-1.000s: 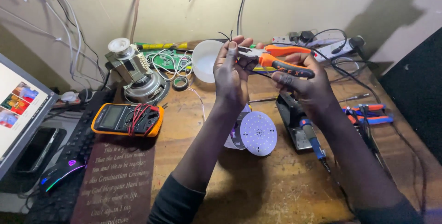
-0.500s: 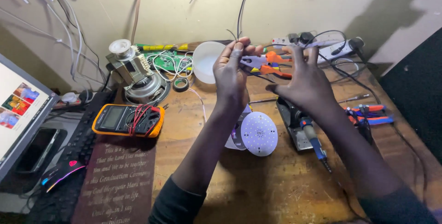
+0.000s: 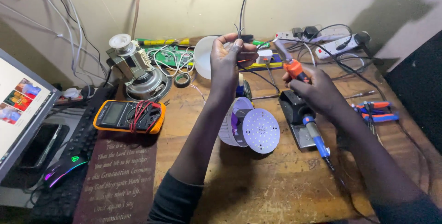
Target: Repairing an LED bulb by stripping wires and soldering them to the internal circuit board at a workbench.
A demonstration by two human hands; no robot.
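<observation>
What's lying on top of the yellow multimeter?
Coiled red and black test leads lie across the right half of the multimeter, covering its dial. The screen on the left half stays uncovered. Where the lead tips end cannot be made out.

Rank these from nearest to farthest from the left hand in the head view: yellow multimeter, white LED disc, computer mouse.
From the left hand:
1. White LED disc, just below the hand, mid-table.
2. Yellow multimeter, off to the left.
3. Computer mouse, far lower left by the keyboard.
</observation>
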